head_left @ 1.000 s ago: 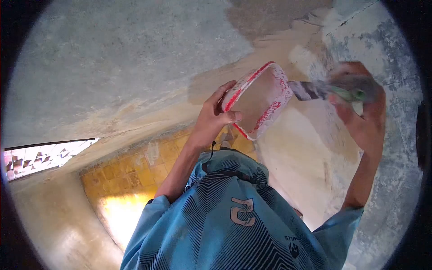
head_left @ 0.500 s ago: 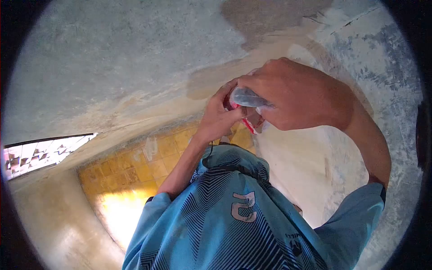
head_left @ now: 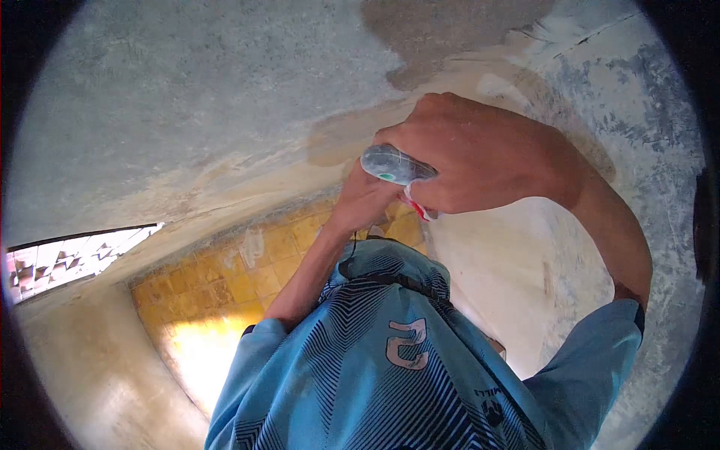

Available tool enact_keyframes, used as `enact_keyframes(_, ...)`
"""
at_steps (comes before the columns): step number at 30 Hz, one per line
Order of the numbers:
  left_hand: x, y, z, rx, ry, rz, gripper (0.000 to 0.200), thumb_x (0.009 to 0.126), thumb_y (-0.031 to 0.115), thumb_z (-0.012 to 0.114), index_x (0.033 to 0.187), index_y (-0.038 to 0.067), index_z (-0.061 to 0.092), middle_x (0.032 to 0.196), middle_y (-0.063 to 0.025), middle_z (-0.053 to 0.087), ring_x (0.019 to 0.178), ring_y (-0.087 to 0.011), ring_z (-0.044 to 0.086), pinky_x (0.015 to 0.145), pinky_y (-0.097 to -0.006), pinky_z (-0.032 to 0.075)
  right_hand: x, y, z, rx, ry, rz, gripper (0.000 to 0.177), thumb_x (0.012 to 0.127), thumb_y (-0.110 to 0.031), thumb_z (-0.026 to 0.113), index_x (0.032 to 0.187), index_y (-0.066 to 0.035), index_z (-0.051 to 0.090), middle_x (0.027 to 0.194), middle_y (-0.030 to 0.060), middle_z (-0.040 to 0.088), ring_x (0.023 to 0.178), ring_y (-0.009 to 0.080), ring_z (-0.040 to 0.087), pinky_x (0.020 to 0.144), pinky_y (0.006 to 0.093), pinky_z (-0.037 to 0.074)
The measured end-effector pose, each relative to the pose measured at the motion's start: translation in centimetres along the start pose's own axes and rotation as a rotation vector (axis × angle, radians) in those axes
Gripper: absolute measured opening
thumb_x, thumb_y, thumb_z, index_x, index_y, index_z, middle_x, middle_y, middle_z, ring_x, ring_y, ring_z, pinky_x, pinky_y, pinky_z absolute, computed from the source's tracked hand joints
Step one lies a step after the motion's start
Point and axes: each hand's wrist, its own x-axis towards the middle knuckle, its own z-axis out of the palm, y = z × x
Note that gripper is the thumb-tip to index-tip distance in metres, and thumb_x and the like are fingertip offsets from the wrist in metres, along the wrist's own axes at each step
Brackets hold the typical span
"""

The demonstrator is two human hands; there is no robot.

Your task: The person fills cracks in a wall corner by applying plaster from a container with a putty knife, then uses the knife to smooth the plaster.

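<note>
My right hand (head_left: 480, 154) is closed around a tool with a rounded grey handle (head_left: 394, 164). The handle's butt, marked with a small green spot, sticks out to the left; the tool's working end is hidden. Close behind and below it, my left hand (head_left: 361, 201) is curled round a red-and-white plastic packet (head_left: 415, 204). Only a crumpled edge of that packet shows between the hands. The two hands overlap in view, in front of the wall.
A grey plastered wall (head_left: 225, 90) with a darker brown patch (head_left: 450, 37) rises ahead. Rough, blotchy wall (head_left: 637, 127) stands at the right. Yellow tiles (head_left: 217, 274) cover the floor below, and a latticed opening (head_left: 75, 259) lets in light at the left.
My right hand has shifted slightly left with the tool, whose handle now covers more of my left hand. Less of the red-and-white packet shows.
</note>
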Motion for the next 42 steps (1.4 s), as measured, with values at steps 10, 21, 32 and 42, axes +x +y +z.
enact_keyframes(10,-0.3,-2.0,-0.5,0.124,0.026,0.05,0.046,0.087,0.026,0.068,0.123,0.003,0.051,0.119,-0.008,0.056,0.105,-0.0149,0.056,0.086,-0.0314,0.049,1.2,0.9,0.6,0.097,0.033,-0.112,0.033,0.066,-0.018,0.06,0.091,0.003,0.065,0.076,0.0202,0.064,0.078,0.0334,0.061,0.076,0.0406,0.049)
enact_keyframes(21,0.1,-1.6,-0.2,-0.042,0.03,-0.109,0.049,0.088,0.031,0.067,0.119,-0.004,0.053,0.099,-0.0084,0.063,0.088,-0.0149,0.061,0.075,-0.0312,0.052,3.2,2.0,0.3,0.28,0.094,-0.117,0.028,0.067,-0.019,0.065,0.08,0.005,0.063,0.071,0.0201,0.063,0.061,0.03,0.06,0.059,0.038,0.047)
enact_keyframes(32,-0.2,-2.1,0.5,-0.148,0.102,-0.077,0.058,0.091,0.022,0.06,0.135,-0.01,0.041,0.105,-0.0119,0.062,0.082,-0.0149,0.063,0.066,-0.0265,0.053,4.2,4.7,-0.4,0.459,0.026,0.101,0.035,0.075,-0.027,0.069,0.094,0.002,0.063,0.086,0.0105,0.061,0.07,0.0166,0.059,0.061,0.0306,0.046)
enact_keyframes(42,-0.6,-2.2,2.0,-0.214,0.278,-0.126,0.069,0.089,0.025,0.065,0.14,-0.01,0.033,0.108,-0.0159,0.061,0.082,-0.015,0.063,0.066,-0.0262,0.053,3.9,11.5,2.2,0.947,0.14,0.106,0.019,0.084,-0.021,0.063,0.091,-0.004,0.061,0.088,0.0037,0.062,0.075,0.0117,0.06,0.066,0.0273,0.048)
